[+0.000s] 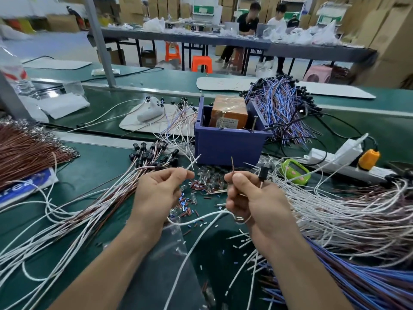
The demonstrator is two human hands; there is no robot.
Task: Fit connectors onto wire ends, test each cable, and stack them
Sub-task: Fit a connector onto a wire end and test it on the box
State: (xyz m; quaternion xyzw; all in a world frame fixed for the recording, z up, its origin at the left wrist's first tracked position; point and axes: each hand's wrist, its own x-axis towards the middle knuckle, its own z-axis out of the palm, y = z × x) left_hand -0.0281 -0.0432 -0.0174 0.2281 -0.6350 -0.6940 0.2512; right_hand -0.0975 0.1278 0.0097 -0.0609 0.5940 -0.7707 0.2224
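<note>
left hand: bare | right hand: bare | left forearm: bare | right forearm: bare

Centre of frame: left grip pinches a white wire end; right grip pinches a brown wire end, upright. Blue bin sits above them on the desk.

Cut off by the left edge at 9 o'clock: brown wire bundle and printed bag, lettering only partly legible. Blurred and cropped at 10 o'clock: water bottle. Running out of frame at 4 o'clock: blue wires. Hidden inside the right hand: lower stretch of the brown wire. Too small to read at 12 o'clock: label on the orange box, base concealed by the purple bin.
</note>
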